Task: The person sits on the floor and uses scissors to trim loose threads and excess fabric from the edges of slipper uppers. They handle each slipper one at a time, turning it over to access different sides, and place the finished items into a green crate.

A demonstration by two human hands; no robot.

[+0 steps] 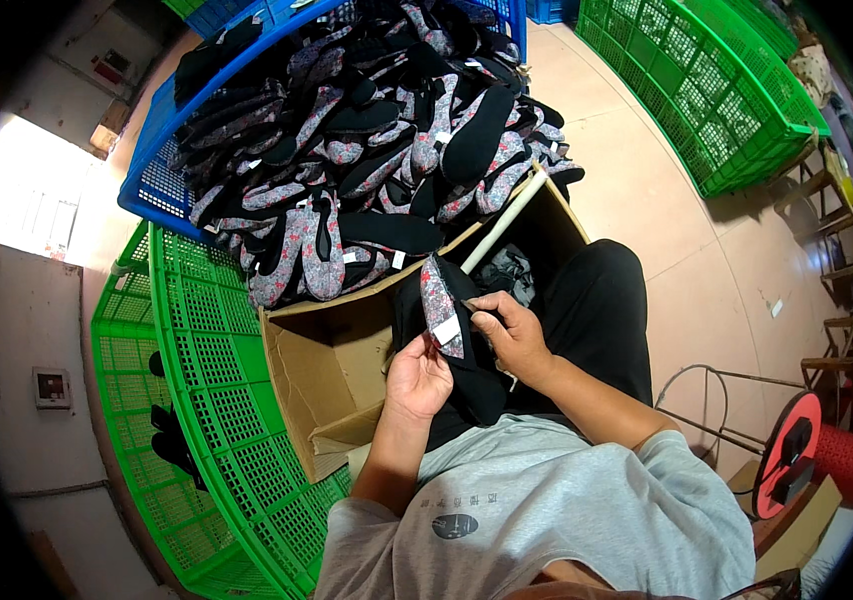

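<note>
Over my lap, my left hand pinches the lower end of a cloth slipper with grey and red floral fabric, black parts and a small white tag. The thumb and fingers close just below the tag. My right hand is closed at the slipper's right side, thumb against forefinger. A small dark tip shows at those fingers; whether it is a tool or the slipper's black edge, I cannot make out. Black cloth hangs beneath both hands. In front lies a big heap of similar floral slippers with black soles.
The heap fills a blue plastic crate and spills toward an open cardboard box with a pale rod across it. Green crates stand at left, another green crate at far right. A red round-ended object lies at right.
</note>
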